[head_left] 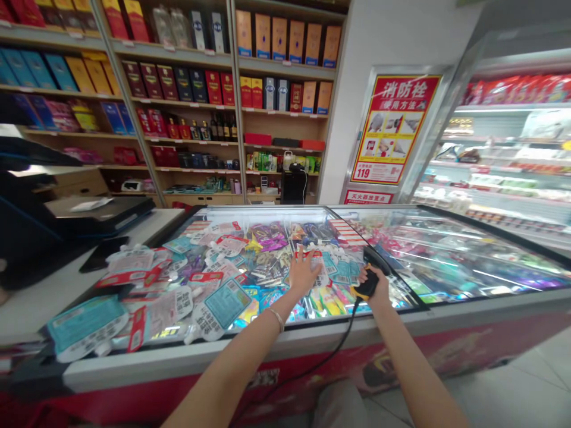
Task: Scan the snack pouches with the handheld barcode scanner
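My left hand [304,272], a bracelet at its wrist, has its fingers spread over the freezer's glass top, beside a red and white spouted pouch [317,261]. Whether the fingers press on that pouch I cannot tell. In my right hand [379,288] is a black and yellow barcode scanner [366,284], gripped by its handle, its head tilted up and its cable hanging over the freezer's front. Teal spouted pouches [341,270] lie between the two hands. Many more pouches are heaped on the left, including a large teal one [227,302] near the front edge.
Under the sliding glass, the chest freezer [491,303] holds colourful packets. To the left, a counter [27,306] carries a dark phone [103,254] and black checkout equipment [35,202]. Shelves of boxed bottles [200,89] stand behind; a lit display fridge [513,154] is at right.
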`<state>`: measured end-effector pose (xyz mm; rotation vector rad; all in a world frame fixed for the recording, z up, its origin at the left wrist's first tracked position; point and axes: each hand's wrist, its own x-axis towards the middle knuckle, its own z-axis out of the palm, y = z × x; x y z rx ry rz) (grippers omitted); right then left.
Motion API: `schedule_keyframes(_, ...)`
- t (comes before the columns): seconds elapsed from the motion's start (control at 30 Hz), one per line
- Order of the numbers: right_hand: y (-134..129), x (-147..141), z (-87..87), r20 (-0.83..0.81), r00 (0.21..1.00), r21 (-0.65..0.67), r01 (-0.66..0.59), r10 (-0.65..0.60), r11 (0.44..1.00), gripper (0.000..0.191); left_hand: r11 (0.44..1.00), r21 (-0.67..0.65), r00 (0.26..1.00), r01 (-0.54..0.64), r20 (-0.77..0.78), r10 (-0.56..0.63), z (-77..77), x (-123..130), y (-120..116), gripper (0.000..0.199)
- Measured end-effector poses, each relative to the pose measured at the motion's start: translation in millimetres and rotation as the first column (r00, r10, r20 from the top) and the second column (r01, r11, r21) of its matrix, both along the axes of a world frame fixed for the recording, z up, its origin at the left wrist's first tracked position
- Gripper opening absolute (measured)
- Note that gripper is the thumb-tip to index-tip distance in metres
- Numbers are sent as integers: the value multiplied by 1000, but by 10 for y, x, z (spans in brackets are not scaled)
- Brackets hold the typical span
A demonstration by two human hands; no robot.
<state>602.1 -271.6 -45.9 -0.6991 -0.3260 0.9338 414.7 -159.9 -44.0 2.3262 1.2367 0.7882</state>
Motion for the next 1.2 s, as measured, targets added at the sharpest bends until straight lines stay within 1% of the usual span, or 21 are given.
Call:
schedule_keyframes(0.17, -23, -38, 32, 8, 1000, -14, 13, -12, 1000, 18, 999, -29, 1000, 21, -1, -21, -13, -9, -15, 61)
schedule_keyframes(0.23, -34, -69, 66, 8, 1000, -15, 28, -28, 999, 18, 998, -47, 999, 44, -15, -45, 10, -31, 10, 62)
schedule_keyframes(0.3, -42, -118, 131, 11, 999, -4, 32, -32, 999, 19, 998, -30, 998, 57, -14, -57, 81, -116, 97, 62)
schedule_keyframes(0.37, -34, -203, 238, 34, 999, 24, 10, -11, 1000, 19, 999, 42, 999, 19, 32, -20, 206, -316, 272, 64)
schedule_keyframes(0.43, 1, -343, 380, 74, 997, 63, -35, 30, 997, 19, 987, 143, 991, -77, 118, 60, 365, -666, 531, 66)
schedule_keyframes(0.5, 78, -547, 535, 122, 989, 94, -99, 87, 991, 17, 952, 236, 966, -197, 212, 148, 512, -1157, 842, 72)
schedule_keyframes(0.53, 135, -672, 606, 144, 982, 102, -138, 123, 985, 17, 931, 258, 948, -260, 250, 196, 567, -1438, 1000, 74)
schedule_keyframes(0.57, 206, -810, 668, 163, 973, 106, -182, 164, 977, 16, 912, 251, 929, -325, 264, 258, 603, -1726, 1151, 74)
schedule_keyframes(0.6, 291, -959, 717, 181, 959, 106, -238, 216, 965, 15, 898, 215, 912, -383, 244, 330, 620, -2009, 1289, 71)
schedule_keyframes(0.63, 391, -1118, 752, 194, 944, 108, -292, 268, 950, 16, 893, 159, 901, -422, 184, 393, 616, -2271, 1409, 66)
schedule_keyframes(0.67, 504, -1282, 772, 204, 924, 113, -351, 324, 929, 16, 888, 99, 893, -449, 80, 443, 595, -2503, 1507, 60)
schedule_keyframes(0.7, 628, -1451, 777, 214, 902, 116, -406, 376, 907, 16, 890, 43, 889, -454, -45, 455, 560, -2694, 1584, 54)
schedule_keyframes(0.73, 761, -1620, 768, 220, 876, 113, -461, 430, 880, 17, 903, -20, 893, -429, -160, 421, 515, -2840, 1640, 47)
schedule_keyframes(0.77, 897, -1786, 747, 221, 843, 96, -519, 490, 849, 17, 919, -83, 901, -386, -251, 355, 465, -2941, 1677, 41)
schedule_keyframes(0.8, 1030, -1945, 716, 216, 811, 79, -569, 543, 818, 19, 934, -141, 912, -328, -306, 274, 414, -3002, 1697, 36)
schedule_keyframes(0.83, 1153, -2093, 676, 205, 784, 59, -607, 586, 792, 21, 945, -187, 924, -268, -327, 197, 367, -3029, 1703, 33)
schedule_keyframes(0.9, 1346, -2339, 576, 179, 751, 39, -651, 636, 758, 23, 958, -224, 941, -178, -325, 99, 294, -3021, 1690, 30)
schedule_keyframes(0.97, 1436, -2502, 461, 160, 733, 20, -673, 662, 740, 22, 967, -204, 945, -153, -315, 83, 254, -2992, 1658, 31)
schedule_keyframes(1.07, 1386, -2604, 308, 145, 705, -24, -699, 695, 715, 23, 964, -200, 944, -176, -312, 107, 232, -2998, 1605, 33)
schedule_keyframes(1.13, 1291, -2615, 250, 144, 680, -52, -721, 719, 691, 24, 951, -251, 954, -180, -281, 107, 219, -3034, 1578, 32)
schedule_keyframes(1.2, 1210, -2613, 236, 155, 658, -64, -738, 737, 672, 23, 919, -357, 975, -170, -195, 105, 205, -3072, 1556, 32)
